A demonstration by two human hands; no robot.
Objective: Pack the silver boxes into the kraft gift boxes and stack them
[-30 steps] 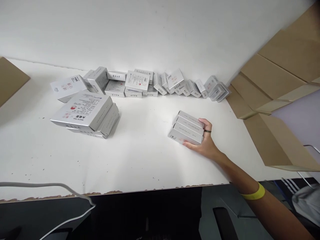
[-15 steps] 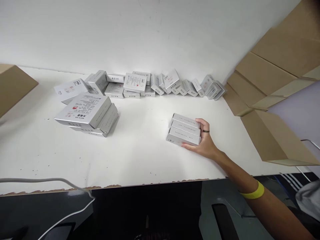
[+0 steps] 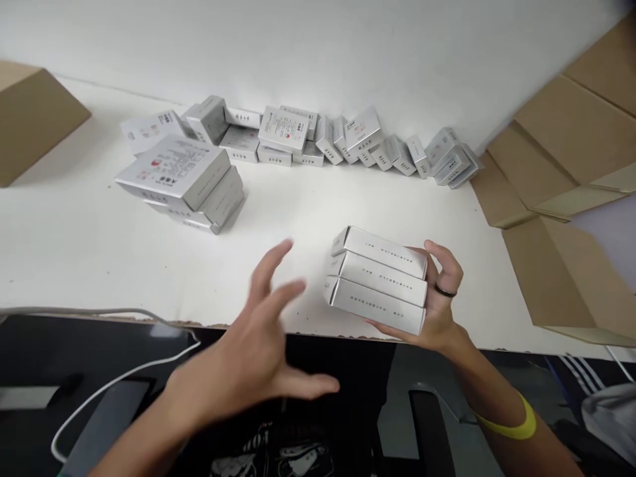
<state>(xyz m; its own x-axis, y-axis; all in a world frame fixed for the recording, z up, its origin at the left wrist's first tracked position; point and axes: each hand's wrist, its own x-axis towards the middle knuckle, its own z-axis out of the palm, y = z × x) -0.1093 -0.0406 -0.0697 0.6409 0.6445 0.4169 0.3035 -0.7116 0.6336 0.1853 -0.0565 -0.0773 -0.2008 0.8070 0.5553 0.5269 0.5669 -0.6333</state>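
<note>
Three silver-white printed boxes [image 3: 380, 278], pressed together side by side, are gripped in my right hand [image 3: 440, 301]. Its fingers wrap round their right end, and the boxes appear lifted near the table's front edge. My left hand [image 3: 258, 338] is empty, thumb and fingers spread wide, to the left of these boxes and apart from them. Some of its outline is smeared by motion. On the left of the table sits a stack of similar boxes [image 3: 173, 172], its top one lying flat with print and a red dot showing.
Along the wall runs a row of more silver boxes [image 3: 283, 129], some leaning, some flat. Open cardboard cartons [image 3: 561, 271] stand at the right, another carton [image 3: 40, 126] at the far left. A white cable [image 3: 124, 368] hangs over the front edge of the white table [image 3: 278, 205].
My left hand has come into view from below, fingers spread. My right hand has brought the three boxes nearer to me and turned them slightly. The view has shifted.
</note>
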